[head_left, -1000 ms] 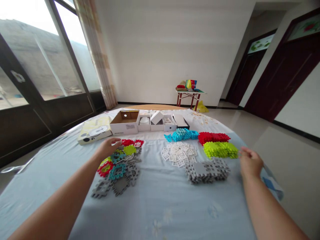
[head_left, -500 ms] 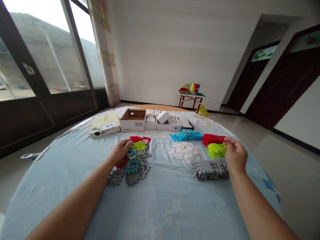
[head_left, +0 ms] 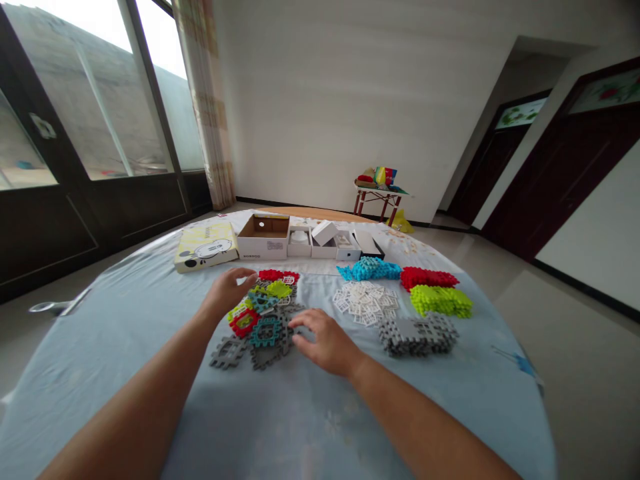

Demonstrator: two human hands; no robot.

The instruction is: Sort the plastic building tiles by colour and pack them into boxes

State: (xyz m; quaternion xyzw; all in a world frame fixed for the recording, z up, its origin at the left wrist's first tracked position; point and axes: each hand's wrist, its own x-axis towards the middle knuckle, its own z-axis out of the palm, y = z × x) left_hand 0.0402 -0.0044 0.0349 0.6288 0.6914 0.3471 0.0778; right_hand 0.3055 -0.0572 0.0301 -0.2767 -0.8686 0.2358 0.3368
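Note:
In the head view a mixed pile of interlocking plastic building tiles lies on the table between my two hands. It holds a teal tile (head_left: pixel 265 331), a red tile (head_left: pixel 244 322), a lime-green tile (head_left: pixel 279 289) and several grey tiles (head_left: pixel 230 352). My left hand (head_left: pixel 226 293) hovers at the pile's left edge, thumb and fingers apart, nothing visible in it. On the pile's right side, my right hand (head_left: pixel 325 341) reaches in with fingers spread beside the grey pieces. Whether its fingertips touch them I cannot tell.
On the right stand sorted stacks: grey tiles (head_left: pixel 417 335), lime-green tiles (head_left: pixel 441 301), red tiles (head_left: pixel 429 277), blue tiles (head_left: pixel 373 269), and a heap of white window-like pieces (head_left: pixel 365 303). Behind are an open box (head_left: pixel 263 247), a yellow lid (head_left: pixel 207 248) and small white boxes (head_left: pixel 324 249).
My right hand has moved left from the lime-green stack to the mixed pile and its fingers have spread. My left hand has opened and drawn slightly off the pile. The view shifted slightly.

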